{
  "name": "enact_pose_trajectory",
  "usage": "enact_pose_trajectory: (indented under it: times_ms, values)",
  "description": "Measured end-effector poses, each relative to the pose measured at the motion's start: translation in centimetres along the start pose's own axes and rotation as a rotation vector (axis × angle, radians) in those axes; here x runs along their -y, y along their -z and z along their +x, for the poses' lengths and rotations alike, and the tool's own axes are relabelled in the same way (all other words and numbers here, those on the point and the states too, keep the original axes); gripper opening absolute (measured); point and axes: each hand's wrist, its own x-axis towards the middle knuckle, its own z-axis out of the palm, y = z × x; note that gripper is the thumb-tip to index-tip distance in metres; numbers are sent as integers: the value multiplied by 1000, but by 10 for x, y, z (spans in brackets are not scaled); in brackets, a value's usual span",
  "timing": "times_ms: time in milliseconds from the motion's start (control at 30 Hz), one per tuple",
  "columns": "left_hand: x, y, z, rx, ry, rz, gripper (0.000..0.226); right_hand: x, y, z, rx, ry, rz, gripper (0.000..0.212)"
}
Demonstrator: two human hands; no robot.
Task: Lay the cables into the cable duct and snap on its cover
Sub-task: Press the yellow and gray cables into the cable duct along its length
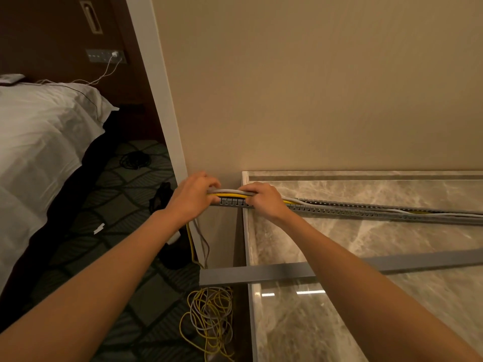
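Marble counter (392,309) abuts beige wall (313,87); bed (39,139) beyond.

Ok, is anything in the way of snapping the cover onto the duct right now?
Yes. Both hands, left and right, sit on the duct's left end, pressing the cables, which still bulge above its rim there. The cover lies apart on the counter, nearer the person.

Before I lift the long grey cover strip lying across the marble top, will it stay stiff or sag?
The cover strip probably stays fairly stiff: its end overhangs the marble top without drooping. Being long and thin, it may flex if lifted by one end. It looks light.
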Motion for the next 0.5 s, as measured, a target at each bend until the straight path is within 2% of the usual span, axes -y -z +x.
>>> enact_pose_trajectory:
  times_ms: [100,233,367,500]
  values:
    - [-10,-6,0,2,-6,16,21,-3,7,-4,-40,-39,112,35]
    - [-15,-6,1,-18,10,35,17,-25,19,-18,-123,-10,49,23]
    - [-25,-6,1,25,-120,330,16,-46,37,-26,-207,-67,111,23]
    - [-35,-13,-1,88,-224,516,18,-51,42,-26,-202,-99,159,21]
